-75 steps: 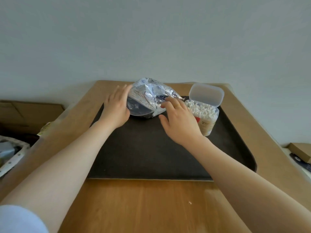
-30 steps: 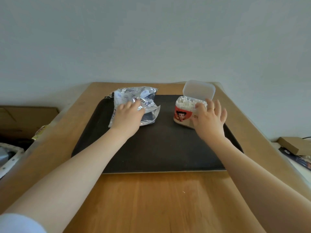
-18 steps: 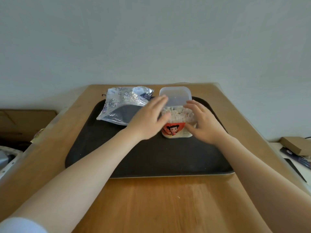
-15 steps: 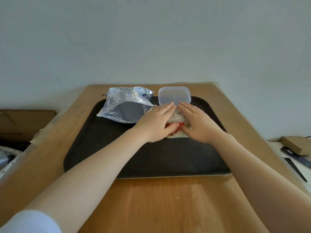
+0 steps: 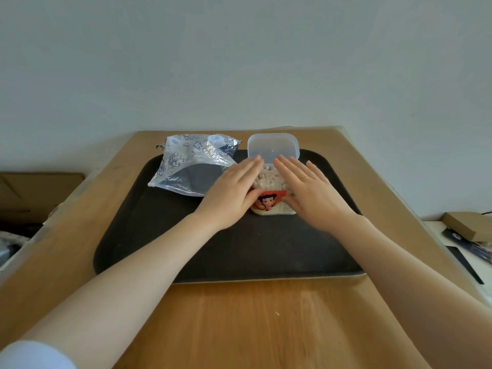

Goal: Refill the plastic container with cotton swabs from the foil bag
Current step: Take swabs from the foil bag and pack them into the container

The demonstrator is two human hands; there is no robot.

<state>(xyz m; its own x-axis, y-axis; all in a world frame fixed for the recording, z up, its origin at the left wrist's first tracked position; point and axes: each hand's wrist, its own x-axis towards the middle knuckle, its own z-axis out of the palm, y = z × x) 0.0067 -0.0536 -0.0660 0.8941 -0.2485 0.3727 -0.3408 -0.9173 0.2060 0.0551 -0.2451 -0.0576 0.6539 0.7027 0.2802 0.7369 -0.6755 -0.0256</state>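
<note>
Two flat hands, left hand and right hand, press either side of the plastic container, fingers straight, no closed grip. It stands lid-open, full of cotton swabs, on a dark tray on the bench, the foil bag lying just left.

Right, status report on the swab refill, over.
Both hands, left and right, flat beside the container. Swabs in, lid up. Bag lies aside, nothing blocking.
</note>
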